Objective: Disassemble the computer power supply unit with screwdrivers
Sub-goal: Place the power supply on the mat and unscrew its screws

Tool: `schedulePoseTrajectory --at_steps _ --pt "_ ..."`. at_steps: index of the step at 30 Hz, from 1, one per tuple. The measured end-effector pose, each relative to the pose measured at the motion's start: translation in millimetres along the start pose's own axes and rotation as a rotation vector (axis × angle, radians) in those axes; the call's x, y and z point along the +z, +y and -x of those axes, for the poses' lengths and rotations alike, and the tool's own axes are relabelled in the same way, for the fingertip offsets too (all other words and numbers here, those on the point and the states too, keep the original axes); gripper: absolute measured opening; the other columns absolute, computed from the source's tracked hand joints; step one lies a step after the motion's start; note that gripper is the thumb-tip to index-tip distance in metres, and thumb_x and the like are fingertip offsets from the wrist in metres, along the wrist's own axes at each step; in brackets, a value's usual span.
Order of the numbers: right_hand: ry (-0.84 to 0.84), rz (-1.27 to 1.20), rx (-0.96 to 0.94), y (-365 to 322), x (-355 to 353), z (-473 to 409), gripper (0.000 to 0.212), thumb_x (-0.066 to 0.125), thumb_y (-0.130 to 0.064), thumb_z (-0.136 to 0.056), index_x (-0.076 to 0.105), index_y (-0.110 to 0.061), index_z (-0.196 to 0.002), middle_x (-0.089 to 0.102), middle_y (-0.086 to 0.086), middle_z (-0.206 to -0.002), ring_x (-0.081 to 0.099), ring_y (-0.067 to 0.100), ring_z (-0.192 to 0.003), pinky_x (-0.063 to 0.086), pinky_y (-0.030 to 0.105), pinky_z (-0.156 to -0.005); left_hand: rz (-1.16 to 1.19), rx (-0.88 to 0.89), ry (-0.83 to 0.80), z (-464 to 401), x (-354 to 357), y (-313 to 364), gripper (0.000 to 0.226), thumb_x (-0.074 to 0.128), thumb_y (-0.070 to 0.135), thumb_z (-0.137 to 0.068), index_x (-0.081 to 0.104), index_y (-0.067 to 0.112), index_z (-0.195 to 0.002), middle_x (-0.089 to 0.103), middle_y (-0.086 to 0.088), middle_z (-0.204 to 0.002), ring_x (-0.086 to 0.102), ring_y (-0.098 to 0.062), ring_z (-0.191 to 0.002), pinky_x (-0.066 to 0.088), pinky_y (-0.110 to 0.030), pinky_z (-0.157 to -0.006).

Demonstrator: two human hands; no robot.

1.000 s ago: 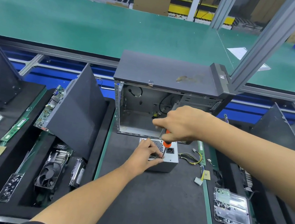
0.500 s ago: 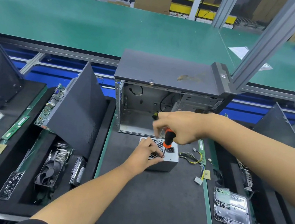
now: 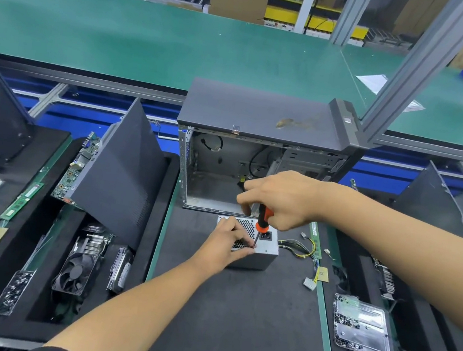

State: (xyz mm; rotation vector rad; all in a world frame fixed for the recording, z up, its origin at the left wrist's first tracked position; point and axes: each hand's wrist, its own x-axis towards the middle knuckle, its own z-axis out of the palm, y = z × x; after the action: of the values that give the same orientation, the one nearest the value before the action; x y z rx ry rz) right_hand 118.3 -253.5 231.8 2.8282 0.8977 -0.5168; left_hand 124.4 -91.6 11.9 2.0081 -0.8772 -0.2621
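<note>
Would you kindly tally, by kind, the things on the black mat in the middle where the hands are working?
Power supply unit: 1
Screwdriver: 1
Open computer case: 1
Cable bundle with connectors: 1
Total: 4
The left hand steadies the unit; the right hand grips the screwdriver.

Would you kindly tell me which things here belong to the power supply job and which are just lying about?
In use: power supply unit, screwdriver, left hand, right hand.

Lying about: computer case, cooling fan, motherboard, tray of screws.
</note>
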Motion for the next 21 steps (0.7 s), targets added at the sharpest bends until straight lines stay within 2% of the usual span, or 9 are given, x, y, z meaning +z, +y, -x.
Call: schedulePoseTrajectory --at_steps 3,5,7,9,11,13,17,19,21 --pt "-0.036 -0.112 0.03 -0.7 0.7 0.1 0.028 0.06 -0.014 -0.072 0.058 -0.036 -0.088 0.04 -0.013 -0.086 0.047 0.006 -0.073 0.031 0.028 -0.053 0.006 0.002 -0.002 -0.3 0.4 -1.6 0.013 0.082 0.024 -0.087 0.076 0.022 -0.098 0.053 0.008 -0.102 0.046 -0.01 -0.107 0.037 -0.015 -0.096" --pt "-0.076 -0.124 0.043 -3.1 -1.5 -0.4 0.024 0.061 -0.018 -0.075 0.06 -0.036 -0.091 0.04 -0.013 -0.09 0.051 0.007 -0.077 0.032 0.028 -0.053 0.007 -0.002 -0.005 -0.4 0.6 -1.8 0.013 0.082 0.025 -0.087 0.076 0.023 -0.098 0.053 0.007 -0.102 0.045 -0.01 -0.108 0.038 -0.017 -0.097" --pt "-0.07 -0.037 0.05 -5.8 -3.2 -1.1 0.02 0.061 -0.038 -0.081 0.057 -0.037 -0.101 0.042 -0.013 -0.092 0.051 0.011 -0.077 0.029 0.029 -0.051 0.009 -0.003 -0.005 -0.3 1.1 -2.2 0.013 0.082 0.024 -0.087 0.076 0.023 -0.098 0.052 0.007 -0.102 0.045 -0.01 -0.108 0.037 -0.018 -0.098" --pt "-0.018 0.068 0.089 -7.5 -3.1 -1.8 0.025 0.051 -0.052 -0.087 0.048 -0.032 -0.101 0.051 -0.011 -0.084 0.052 0.018 -0.071 0.026 0.03 -0.05 0.015 -0.006 -0.007 -0.2 1.0 -2.1 0.013 0.082 0.023 -0.087 0.075 0.023 -0.097 0.053 0.007 -0.103 0.046 -0.011 -0.109 0.038 -0.02 -0.1" --pt "0.002 0.102 0.103 -8.4 -3.7 -3.2 0.021 0.047 -0.046 -0.091 0.041 -0.027 -0.095 0.05 -0.005 -0.068 0.048 0.021 -0.058 0.024 0.032 -0.048 0.017 -0.012 -0.016 0.2 0.7 -1.6 0.013 0.082 0.023 -0.087 0.074 0.024 -0.097 0.053 0.007 -0.104 0.047 -0.013 -0.11 0.041 -0.023 -0.1" --pt "-0.029 0.03 0.083 -7.7 -5.4 -4.5 0.015 0.049 -0.038 -0.089 0.041 -0.026 -0.09 0.049 -0.005 -0.064 0.046 0.015 -0.056 0.023 0.032 -0.049 0.017 -0.013 -0.016 0.1 0.8 -1.4 0.012 0.082 0.024 -0.087 0.074 0.024 -0.096 0.053 0.006 -0.103 0.048 -0.015 -0.109 0.041 -0.024 -0.099" --pt "-0.09 -0.163 0.048 -3.3 -8.3 -3.9 0.02 0.056 -0.015 -0.074 0.049 -0.032 -0.083 0.048 -0.01 -0.089 0.049 0.002 -0.071 0.028 0.029 -0.052 0.022 -0.019 -0.011 0.2 0.4 -0.6 0.011 0.082 0.024 -0.087 0.075 0.024 -0.096 0.053 0.007 -0.103 0.046 -0.011 -0.108 0.039 -0.02 -0.099" --pt "-0.096 -0.244 0.011 -0.2 -6.1 -3.2 0.034 0.043 -0.004 -0.062 0.057 -0.03 -0.079 0.04 -0.011 -0.092 0.046 0.002 -0.079 0.028 0.023 -0.051 0.007 -0.018 -0.024 -0.2 0.2 -0.8 0.012 0.081 0.026 -0.088 0.075 0.023 -0.098 0.053 0.006 -0.105 0.046 -0.012 -0.109 0.038 -0.019 -0.1" --pt "-0.109 -0.268 -0.015 1.1 -4.5 -3.3 0.045 0.037 -0.004 -0.059 0.061 -0.03 -0.087 0.037 -0.012 -0.094 0.043 0.006 -0.087 0.028 0.019 -0.051 0.0 -0.014 -0.025 0.2 0.5 -0.8 0.013 0.081 0.025 -0.088 0.075 0.022 -0.099 0.053 0.006 -0.105 0.045 -0.011 -0.109 0.038 -0.018 -0.1"
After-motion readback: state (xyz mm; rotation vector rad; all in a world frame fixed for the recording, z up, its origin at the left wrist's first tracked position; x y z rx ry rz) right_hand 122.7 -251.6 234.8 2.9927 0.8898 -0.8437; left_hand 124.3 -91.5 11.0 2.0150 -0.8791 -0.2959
